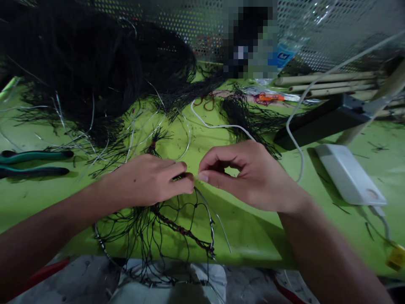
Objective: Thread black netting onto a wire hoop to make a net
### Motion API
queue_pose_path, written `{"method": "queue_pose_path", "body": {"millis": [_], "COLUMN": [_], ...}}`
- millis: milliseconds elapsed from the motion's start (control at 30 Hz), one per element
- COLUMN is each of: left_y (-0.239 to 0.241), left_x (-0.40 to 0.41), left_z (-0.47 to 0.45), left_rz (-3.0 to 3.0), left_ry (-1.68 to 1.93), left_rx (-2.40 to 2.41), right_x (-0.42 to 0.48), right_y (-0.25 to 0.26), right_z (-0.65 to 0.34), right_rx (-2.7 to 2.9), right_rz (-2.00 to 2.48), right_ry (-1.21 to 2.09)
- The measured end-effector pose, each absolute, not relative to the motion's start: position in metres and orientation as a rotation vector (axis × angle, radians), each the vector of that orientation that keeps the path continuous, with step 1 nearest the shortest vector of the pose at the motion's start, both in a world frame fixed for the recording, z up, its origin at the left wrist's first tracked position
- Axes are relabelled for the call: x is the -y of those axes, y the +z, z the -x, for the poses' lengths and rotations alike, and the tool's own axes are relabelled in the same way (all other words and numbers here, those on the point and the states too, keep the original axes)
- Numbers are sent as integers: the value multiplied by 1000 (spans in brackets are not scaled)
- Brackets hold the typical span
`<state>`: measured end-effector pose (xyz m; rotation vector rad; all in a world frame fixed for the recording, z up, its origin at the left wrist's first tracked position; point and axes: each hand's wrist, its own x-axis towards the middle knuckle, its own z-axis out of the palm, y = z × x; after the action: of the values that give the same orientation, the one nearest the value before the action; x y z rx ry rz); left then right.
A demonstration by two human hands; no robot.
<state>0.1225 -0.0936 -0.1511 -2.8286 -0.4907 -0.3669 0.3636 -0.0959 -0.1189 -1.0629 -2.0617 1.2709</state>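
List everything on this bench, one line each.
net pile: one, black, far left
wire-framed net: one, black, near edge, under hands
pliers: one pair, green-handled, left edge
power bank: one, white, right
cables: two, white, centre and right
black bar: one, behind power bank
bamboo sticks: several, tan, far right
table: one, lime green
left hand: one, pinching wire-framed net
right hand: one, pinching its wire

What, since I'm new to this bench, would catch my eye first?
The two hands meeting mid-table: the left hand pinches a black net that hangs over the front edge of the green table, and the right hand pinches a thin wire beside it. Behind them, top left, sits a big dark heap of netting; green-handled pliers lie at far left.
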Motion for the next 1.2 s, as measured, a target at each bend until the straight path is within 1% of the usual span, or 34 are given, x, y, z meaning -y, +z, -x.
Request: {"method": "queue_pose_path", "body": {"millis": [67,133,267,367,433,500,867,1067,1200], "left_y": [-152,-151,-143,-136,-133,-132,-133,-131,-132], "left_x": [93,94,95,95,95,96,95,95,93], "left_z": [-122,-121,-121,-120,-119,-119,-118,-116,-115], "left_rz": [2820,2784,2697,2635,2602,2593,2677,2715,2742], "left_ry": [-351,-362,-384,-385,-401,-423,-366,-265,-326], "left_rx": [507,558,607,612,619,615,568,626,619], "right_x": [104,106,97,90,91,93,96,98,99], "right_y": [-115,-114,-126,-140,-147,-150,-149,-151,-153], "right_z": [-359,-357,-356,-354,-351,-350,-346,-338,-335], "right_rx": [2029,1973,1657,1349,1280,1288,1306,1369,1402], "right_rz": [1133,1136,949,911,905,886,981,1000,1014], "right_ry": [1182,1237,1628,1880,2069,2175,2252,2117,2048]}}
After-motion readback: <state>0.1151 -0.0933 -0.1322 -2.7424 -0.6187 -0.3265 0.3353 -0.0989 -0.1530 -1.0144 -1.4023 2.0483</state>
